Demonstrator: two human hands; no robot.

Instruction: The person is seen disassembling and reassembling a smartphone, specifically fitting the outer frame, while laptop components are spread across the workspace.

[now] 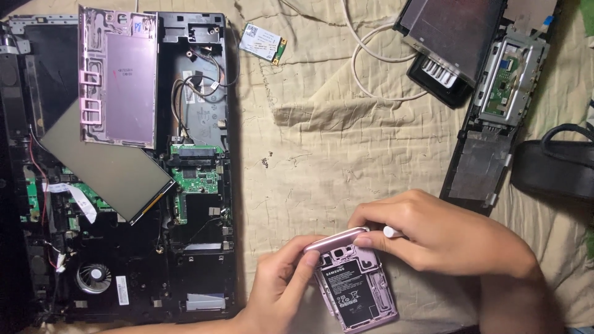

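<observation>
Phone [357, 286] with its back cover off lies on the beige cloth [322, 154], just right of the opened laptop base [130, 185], which we take as our landmark. We judge the step in hand to be prying at the phone's top edge: our left hand [278, 287] pinches the upper left corner and steadies the body, and our right hand [442, 238] is closed around a thin white tool [391, 232] whose tip we cannot see, hidden at the top edge. Both hands are narrow and occupied. In our judgement the next move calls for a shallow, gentle lever along the seam, with the left hand holding the body flat so it does not twist.

Count:
- one phone, its black battery exposed
- one white tool
- one laptop base with one fan [94, 277] at its lower left
- one pink back panel [119, 77] lying on the base's upper part
- one grey sheet [111, 164] under that panel
- one small green card [264, 42] just right of the base's top
- one white cable [365, 62] farther right
- one second dismantled device [489, 80] well right of the base
</observation>
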